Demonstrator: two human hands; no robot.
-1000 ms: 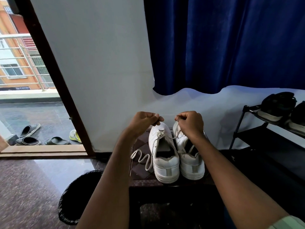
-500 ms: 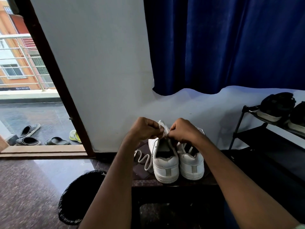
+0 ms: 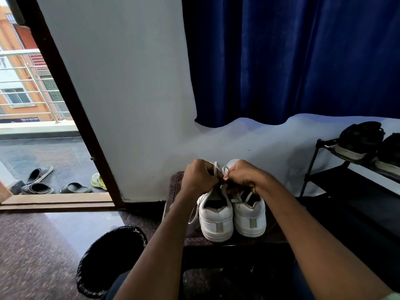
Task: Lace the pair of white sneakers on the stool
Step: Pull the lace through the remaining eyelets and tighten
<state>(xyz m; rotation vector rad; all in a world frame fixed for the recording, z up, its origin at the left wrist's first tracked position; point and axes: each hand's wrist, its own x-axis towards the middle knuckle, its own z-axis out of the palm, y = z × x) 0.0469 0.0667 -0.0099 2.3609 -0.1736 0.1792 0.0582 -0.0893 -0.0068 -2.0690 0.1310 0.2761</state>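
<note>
Two white sneakers stand side by side on a dark stool (image 3: 176,180), heels toward me. The left sneaker (image 3: 216,219) has a white lace (image 3: 216,168) looped up over its tongue; a loose length of lace hangs off its left side. The right sneaker (image 3: 250,217) shows crossed laces over its tongue. My left hand (image 3: 198,177) and my right hand (image 3: 243,176) meet above the left sneaker's tongue, each pinching a loop of the lace. The fingertips and the upper eyelets are hidden by the hands.
A bin lined with a black bag (image 3: 110,258) stands on the floor left of the stool. A black shoe rack (image 3: 346,176) with dark shoes stands on the right. An open doorway (image 3: 54,148) on the left shows slippers on a balcony. A blue curtain hangs behind.
My hands were apart, each pulling a lace end outward. They have come together over the left sneaker and now hold lace loops close to each other.
</note>
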